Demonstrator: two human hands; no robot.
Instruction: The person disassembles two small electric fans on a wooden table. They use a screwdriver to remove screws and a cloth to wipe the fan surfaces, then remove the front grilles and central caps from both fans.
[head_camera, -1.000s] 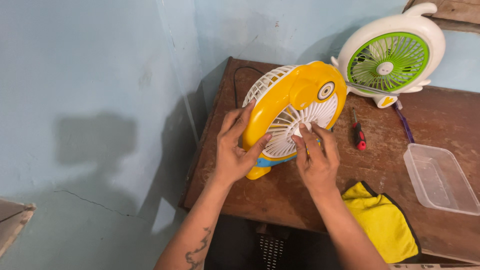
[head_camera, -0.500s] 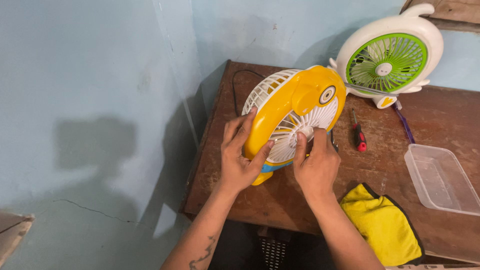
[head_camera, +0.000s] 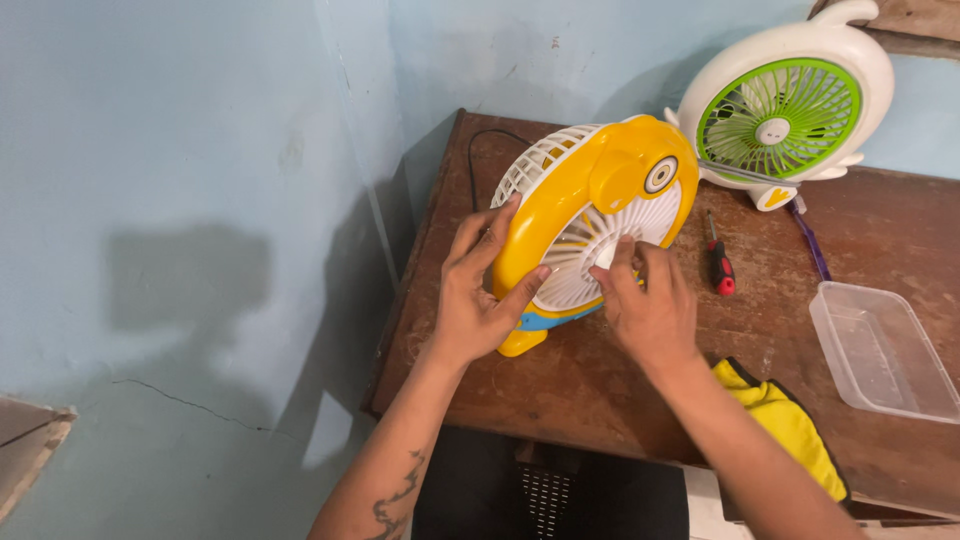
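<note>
Two hands steady a yellow fan (head_camera: 600, 215) that stands tilted on the wooden bench (head_camera: 600, 390), near its left edge; the left hand (head_camera: 480, 290) wraps the yellow rim, thumb on the front and fingers round the back; the right hand (head_camera: 645, 300) pinches something small and white at the hub of the white grille. The fan looks like light, hollow plastic, smooth and rather slippery; its thin grille ribs would likely flex or snap, so the solid rim seems the safer hold.
</note>
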